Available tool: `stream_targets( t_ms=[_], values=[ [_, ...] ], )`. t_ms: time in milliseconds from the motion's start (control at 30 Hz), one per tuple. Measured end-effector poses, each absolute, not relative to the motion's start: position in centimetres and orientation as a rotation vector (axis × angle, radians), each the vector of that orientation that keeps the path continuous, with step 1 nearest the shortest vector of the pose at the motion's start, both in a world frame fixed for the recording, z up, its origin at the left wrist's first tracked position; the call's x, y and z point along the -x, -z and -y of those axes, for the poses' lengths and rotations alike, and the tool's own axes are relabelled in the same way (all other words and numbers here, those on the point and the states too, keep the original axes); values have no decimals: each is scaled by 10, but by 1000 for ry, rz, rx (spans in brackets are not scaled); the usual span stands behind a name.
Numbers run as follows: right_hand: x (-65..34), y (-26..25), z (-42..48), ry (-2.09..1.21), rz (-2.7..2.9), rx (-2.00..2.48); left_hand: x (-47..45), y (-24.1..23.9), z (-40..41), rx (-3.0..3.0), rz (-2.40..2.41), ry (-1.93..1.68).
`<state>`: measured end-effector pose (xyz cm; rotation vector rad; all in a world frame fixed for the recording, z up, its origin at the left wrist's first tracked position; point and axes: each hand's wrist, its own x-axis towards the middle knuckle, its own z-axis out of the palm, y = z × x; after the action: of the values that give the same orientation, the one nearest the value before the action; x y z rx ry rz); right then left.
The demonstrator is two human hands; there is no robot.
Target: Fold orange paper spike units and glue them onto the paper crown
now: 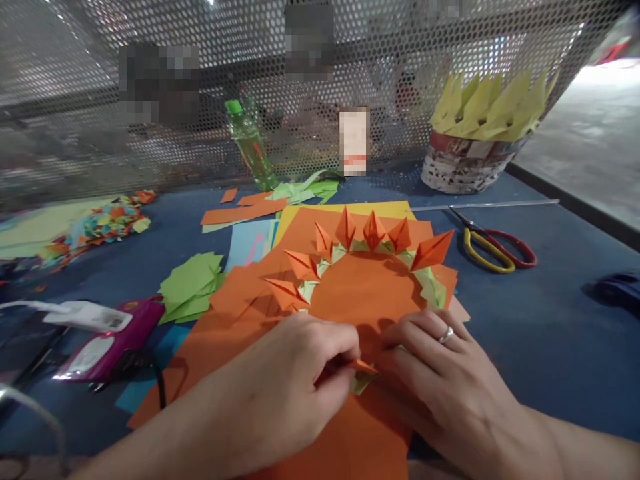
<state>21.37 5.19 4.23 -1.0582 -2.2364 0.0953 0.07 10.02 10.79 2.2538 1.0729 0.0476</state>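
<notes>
A ring of folded light-green paper (433, 288) lies over orange paper sheets (367, 293). Pointed orange folded-paper pieces (346, 228) stick outward around its far side. My left hand (315, 373) is closed in a pinch on a small orange folded-paper piece (366, 366) at the near edge of the ring, beside a bit of green paper. Curled over the ring's near right side is my right hand (450, 380), with a silver band on one finger. Its fingertips and the part of the ring beneath them are mostly hidden.
Scissors (487, 250) and a thin clear rod (505, 204) lie to the right. A paper basket with yellow points (470, 157) stands behind them. Green-capped bottle (253, 150), green paper pieces (193, 283), scraps (110, 223) and a purple device with cables (110, 340) are farther left.
</notes>
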Motion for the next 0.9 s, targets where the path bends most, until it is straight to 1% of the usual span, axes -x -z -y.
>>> stream_targets(
  t_ms=[900],
  values=[
    [-204,-47,-53,-277,2227,1077,5,-111,-99,-2247,-998,-54]
  ],
)
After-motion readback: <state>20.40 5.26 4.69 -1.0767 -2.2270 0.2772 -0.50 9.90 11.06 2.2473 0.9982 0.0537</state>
